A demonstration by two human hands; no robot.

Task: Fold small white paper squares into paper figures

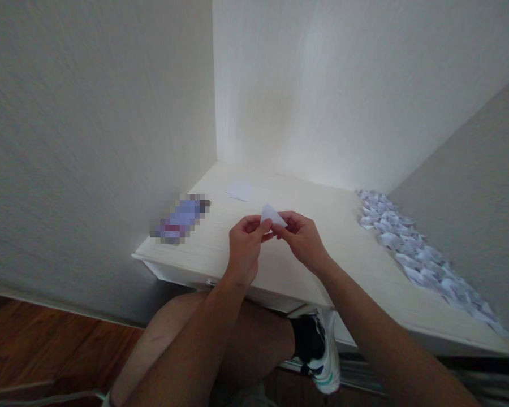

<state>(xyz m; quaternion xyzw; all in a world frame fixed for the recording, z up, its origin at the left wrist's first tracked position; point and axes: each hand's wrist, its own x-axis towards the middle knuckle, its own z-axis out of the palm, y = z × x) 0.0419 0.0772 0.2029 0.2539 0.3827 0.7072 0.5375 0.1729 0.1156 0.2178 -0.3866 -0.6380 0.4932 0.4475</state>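
Between my two hands is a small piece of white paper (272, 215), folded so that its top comes to a point. My left hand (246, 242) pinches its lower left part between thumb and fingers. On the other side, my right hand (300, 232) grips the lower right corner. Both thumbs face me and the fingers behind the paper are partly hidden. The hands are held above the white tabletop (220, 249). Just beyond them lie a few flat white paper sheets (240, 191).
Along the right wall runs a long row of many folded white paper pieces (411, 249). A pixelated, bluish flat object (182, 219) lies at the left edge. Walls enclose the table. Below its front edge are my crossed legs and a white shoe (327, 362).
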